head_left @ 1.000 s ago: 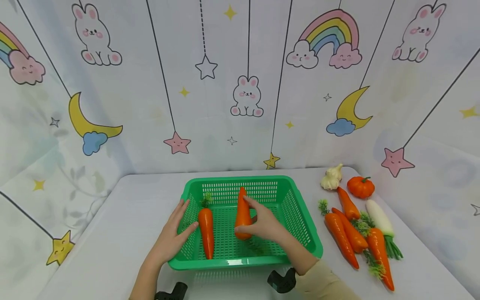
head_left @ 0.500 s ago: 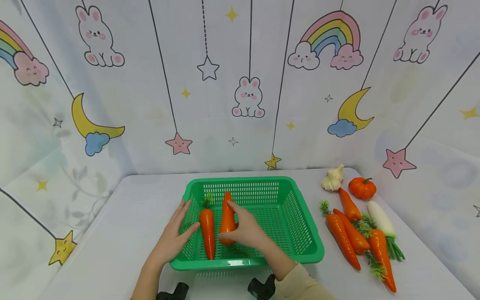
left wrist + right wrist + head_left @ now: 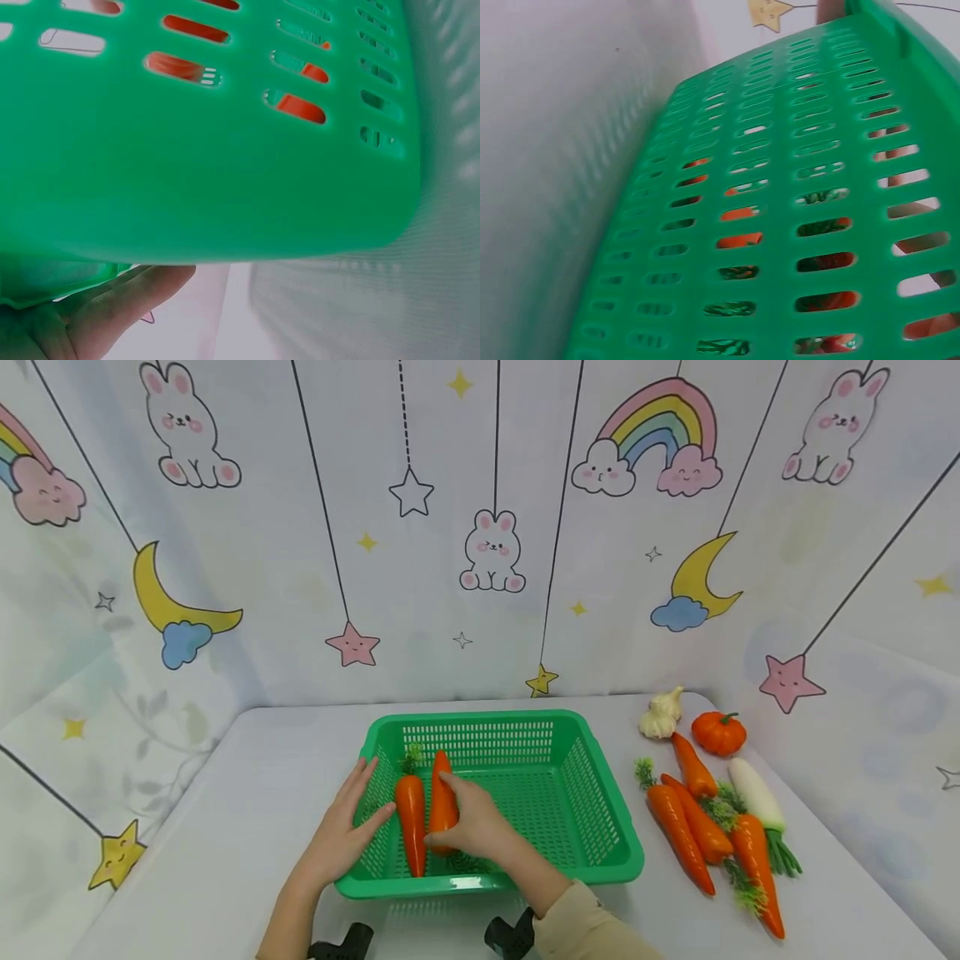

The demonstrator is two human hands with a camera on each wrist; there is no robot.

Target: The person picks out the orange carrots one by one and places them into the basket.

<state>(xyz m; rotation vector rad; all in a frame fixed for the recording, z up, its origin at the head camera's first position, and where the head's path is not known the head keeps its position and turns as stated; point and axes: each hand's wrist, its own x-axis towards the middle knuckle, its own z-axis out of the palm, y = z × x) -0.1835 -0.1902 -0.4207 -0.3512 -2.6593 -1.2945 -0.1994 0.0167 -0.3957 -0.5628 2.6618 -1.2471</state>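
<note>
"Two in the basket (image 3: 532, 793), by my count: an outer carrot (image 3: 411, 827) near the left wall and an inner carrot (image 3: 442, 802) just right of it. Which was in hand?"

"The inner carrot. From my screen I saw the right hand (image 3: 476, 822) curled round it, thumb near the thick end, fingers farther toward the tip, which pointed away from the wearer. I couldn't tell whether it touched the basket floor."

"And the left hand (image 3: 343, 831)?"

"Fingers straight and spread at the left rim, thumb well apart and reaching over toward the outer carrot. Whether that thumb touched it, I couldn't make out."

"Did the wrist views help you?"

"Little. On the right, the slotted wall hid most of the grip; I got only bits of orange and green."

"How did you expect it to handle?"

"Light and stiff, I judged, with an even gloss like a plastic model's. Hard to bruise, but the smooth taper seemed likely to slip toward the tip under a careless squeeze."

"So where did you want the hold?"

"Around the thick half, as it was. I'd have left the greens (image 3: 461, 862) alone: they looked soft and floppy, a poor handle."
</note>
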